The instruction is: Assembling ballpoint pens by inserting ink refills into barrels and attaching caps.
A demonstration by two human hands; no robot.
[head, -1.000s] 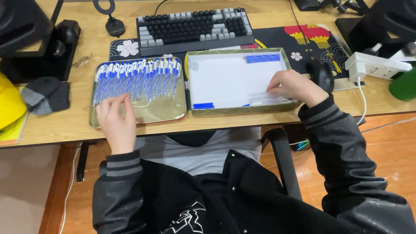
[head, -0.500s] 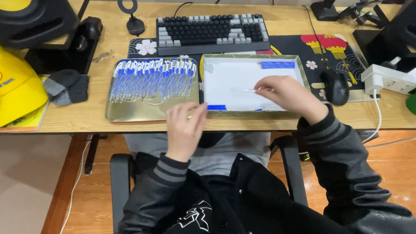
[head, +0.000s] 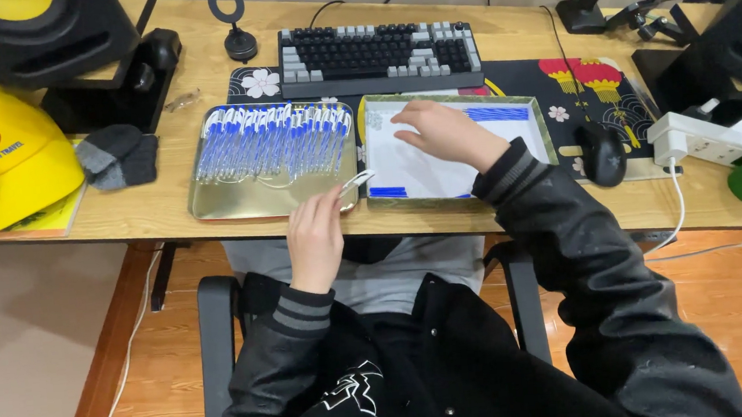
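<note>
Left hand [head: 314, 239] fingers pinched shut on one white-and-blue pen [head: 356, 181], tip just past the fingertips, over the near edge of the surface [head: 168, 211]. Beyond the fingers, the metal tray [head: 238, 201] is full of pens in a row [head: 273, 141]. Right hand [head: 444, 132] rests flat, fingers spread, gripping nothing, inside the white-lined box [head: 426, 173]. The box shows only a few blue pieces at its far and near edges. I'd judge it early: most pens not moved yet.

Home office: desk [head: 168, 211] w/ keyboard [head: 377, 56], mouse [head: 601, 151], speakers [head: 39, 32].
</note>
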